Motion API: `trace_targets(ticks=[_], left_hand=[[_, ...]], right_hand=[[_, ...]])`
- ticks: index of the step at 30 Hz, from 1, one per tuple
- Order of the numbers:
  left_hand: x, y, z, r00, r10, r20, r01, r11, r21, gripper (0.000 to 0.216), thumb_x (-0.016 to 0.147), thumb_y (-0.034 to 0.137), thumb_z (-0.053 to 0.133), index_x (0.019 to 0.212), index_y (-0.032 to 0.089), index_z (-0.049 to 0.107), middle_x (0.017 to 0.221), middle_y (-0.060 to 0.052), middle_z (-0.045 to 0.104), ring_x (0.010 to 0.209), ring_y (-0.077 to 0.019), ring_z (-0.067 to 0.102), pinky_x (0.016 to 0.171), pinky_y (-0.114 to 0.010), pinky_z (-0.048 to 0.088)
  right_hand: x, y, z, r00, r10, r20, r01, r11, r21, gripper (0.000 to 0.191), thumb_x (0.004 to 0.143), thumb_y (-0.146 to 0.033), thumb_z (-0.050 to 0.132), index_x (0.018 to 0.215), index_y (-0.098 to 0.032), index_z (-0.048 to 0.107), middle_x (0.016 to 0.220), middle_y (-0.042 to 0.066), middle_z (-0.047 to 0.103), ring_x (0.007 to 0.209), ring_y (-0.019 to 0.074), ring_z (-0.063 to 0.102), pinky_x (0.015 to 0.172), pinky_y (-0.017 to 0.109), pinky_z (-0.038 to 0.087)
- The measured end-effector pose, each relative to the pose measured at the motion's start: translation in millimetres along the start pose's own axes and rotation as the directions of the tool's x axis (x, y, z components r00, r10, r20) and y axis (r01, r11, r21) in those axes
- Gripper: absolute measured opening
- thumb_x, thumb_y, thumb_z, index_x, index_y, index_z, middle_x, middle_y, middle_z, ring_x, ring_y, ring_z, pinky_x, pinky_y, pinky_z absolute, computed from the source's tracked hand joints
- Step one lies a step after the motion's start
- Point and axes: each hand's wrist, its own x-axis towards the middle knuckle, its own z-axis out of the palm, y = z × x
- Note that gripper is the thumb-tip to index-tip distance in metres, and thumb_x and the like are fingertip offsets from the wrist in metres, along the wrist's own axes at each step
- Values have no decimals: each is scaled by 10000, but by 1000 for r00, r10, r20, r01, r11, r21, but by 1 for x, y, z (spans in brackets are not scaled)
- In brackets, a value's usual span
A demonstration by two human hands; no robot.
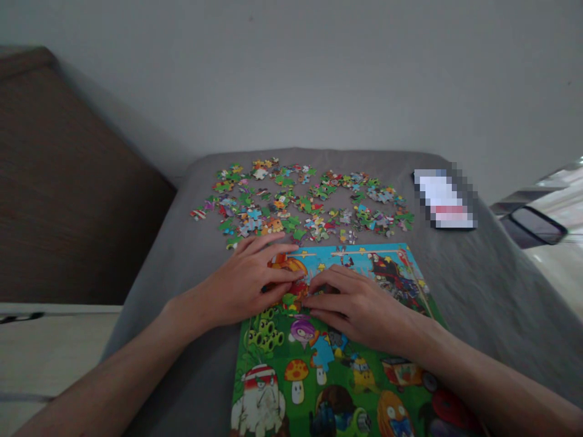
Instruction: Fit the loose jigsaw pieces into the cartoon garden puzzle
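Note:
A colourful cartoon jigsaw board (346,376) lies on a grey cloth-covered surface (478,285) in front of me. My left hand (246,282) rests on the board's upper left part, fingers stretched toward the middle. My right hand (359,306) lies flat on the board, fingers pointing left. The fingertips of both hands meet over a small red-orange spot (296,296) on the picture, pressing there; whether a loose piece is under them I cannot tell. Several loose puzzle pieces (300,203) are scattered beyond the board.
A blurred-out flat object (444,199) lies at the far right of the cloth. A dark wooden headboard or panel (68,188) stands on the left. A dark tray-like thing (537,224) sits off the right edge. A plain wall is behind.

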Motion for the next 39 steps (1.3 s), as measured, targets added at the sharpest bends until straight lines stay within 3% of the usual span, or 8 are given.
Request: trace_targets(ticks=[39], left_hand=[[-1, -3, -1, 999, 37, -8, -37, 998, 43, 298, 990, 286, 528, 1230, 372, 683, 1427, -46, 545, 1389, -321, 380, 1074, -574, 369]], right_hand=[[-2, 5, -10, 999, 9, 36, -8, 999, -50, 203, 989, -240, 544, 1048, -226, 738, 1045, 55, 674, 959, 192, 604, 884, 364, 503]])
